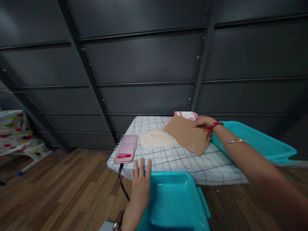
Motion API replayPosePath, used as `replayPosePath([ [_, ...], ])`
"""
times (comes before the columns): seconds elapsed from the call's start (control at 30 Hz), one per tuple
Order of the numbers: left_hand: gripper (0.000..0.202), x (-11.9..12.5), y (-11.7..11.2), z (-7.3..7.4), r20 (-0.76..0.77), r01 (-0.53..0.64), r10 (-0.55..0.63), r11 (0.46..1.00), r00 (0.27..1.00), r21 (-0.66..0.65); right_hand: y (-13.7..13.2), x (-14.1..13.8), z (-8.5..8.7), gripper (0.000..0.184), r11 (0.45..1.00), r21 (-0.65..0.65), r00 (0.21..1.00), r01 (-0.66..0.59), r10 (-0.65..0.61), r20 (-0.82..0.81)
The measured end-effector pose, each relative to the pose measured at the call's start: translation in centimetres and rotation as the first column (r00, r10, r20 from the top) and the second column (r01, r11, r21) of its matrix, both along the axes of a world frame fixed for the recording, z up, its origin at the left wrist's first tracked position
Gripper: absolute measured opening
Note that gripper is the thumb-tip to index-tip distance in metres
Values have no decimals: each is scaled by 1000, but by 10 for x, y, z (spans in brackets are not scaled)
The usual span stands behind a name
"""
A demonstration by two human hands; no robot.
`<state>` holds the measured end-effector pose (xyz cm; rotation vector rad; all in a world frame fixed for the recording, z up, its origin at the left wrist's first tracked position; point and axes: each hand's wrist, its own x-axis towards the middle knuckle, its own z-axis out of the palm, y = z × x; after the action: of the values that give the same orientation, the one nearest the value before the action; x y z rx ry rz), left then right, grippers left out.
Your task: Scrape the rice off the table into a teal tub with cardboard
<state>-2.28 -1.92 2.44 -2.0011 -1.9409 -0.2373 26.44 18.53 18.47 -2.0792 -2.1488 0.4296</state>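
A pile of pale grains or powder (157, 138) is spread on the checked cloth (166, 162) over the table. To its right, my right hand (204, 122) holds a flat brown piece of cardboard (186, 133) by its right end, thumb on one side. The cardboard's left corner reaches the edge of the pile. My left hand (141, 179) is open, fingers stretched toward the table's front edge, beside the rim of a teal tub (173, 202). A pink phone or phone-like device (127, 147) with a black cable lies left of the pile.
A teal lid or tray (255, 138) rests at the table's right end, under my right forearm. Behind the cardboard lies a pink-and-white cloth or packet (186, 115). A dark panelled wall (144, 61) rises behind the table. Another table with a dotted cover (16, 134) stands far left.
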Motion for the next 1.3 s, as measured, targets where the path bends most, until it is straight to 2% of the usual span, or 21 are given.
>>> replayPosePath([
  [0.17,69,-4,3,-11,36,8,-9,1000,999,6,-9,-8,24,16,999,23,998,-36,35,50],
  [0.3,70,-5,5,-19,41,-2,2,1000,999,6,-15,-19,33,19,982,161,992,-100,85,98],
  [0.5,70,-7,5,-18,44,14,-14,1000,999,-5,-18,-38,41,25,910,351,962,-219,141,234],
  [0.63,69,-6,3,-11,35,16,-15,999,999,-28,-29,-45,46,29,854,412,925,-316,182,332],
  [0.73,67,-2,1,-2,26,-15,16,998,1000,-60,-38,-46,42,27,839,423,903,-343,170,395],
  [0.83,68,1,-1,5,22,-37,38,996,999,-76,-44,-44,30,26,832,421,885,-361,164,435],
  [1.0,70,5,-2,10,27,-62,66,992,997,-111,-48,-33,11,24,821,434,880,-372,164,445],
  [1.17,72,5,-1,9,15,-72,75,987,997,-144,-43,-23,6,30,803,492,913,-337,151,380],
  [1.3,70,0,0,-1,8,-44,45,993,999,-105,-29,-17,11,36,791,529,939,-308,161,305],
])
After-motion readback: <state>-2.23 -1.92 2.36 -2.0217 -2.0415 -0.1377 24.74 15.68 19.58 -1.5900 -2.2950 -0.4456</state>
